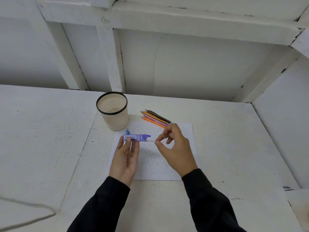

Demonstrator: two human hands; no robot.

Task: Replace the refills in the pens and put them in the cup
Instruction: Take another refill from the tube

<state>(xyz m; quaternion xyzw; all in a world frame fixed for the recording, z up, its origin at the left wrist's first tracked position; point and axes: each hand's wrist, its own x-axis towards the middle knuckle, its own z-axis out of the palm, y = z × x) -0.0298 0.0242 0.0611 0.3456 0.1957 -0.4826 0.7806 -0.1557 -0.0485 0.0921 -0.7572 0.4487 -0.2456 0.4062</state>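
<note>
Pinching lead (151, 140), right hand (177, 148); lead runs sideways out of case (136, 137), gripped by left hand (125, 158); pens (155, 118) lie just beyond right hand.

Beige slotted cup (115, 121) on white table (41, 139), behind paper sheet's (150, 163) left corner; orange-purple pens (156, 118) right of cup, at sheet's far edge.

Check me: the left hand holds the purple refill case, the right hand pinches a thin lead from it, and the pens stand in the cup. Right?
Not quite. The head view shows the pens lying on the table beside the cup, not in it. The left hand holding the refill case and the right hand pinching the lead are correct.
</note>
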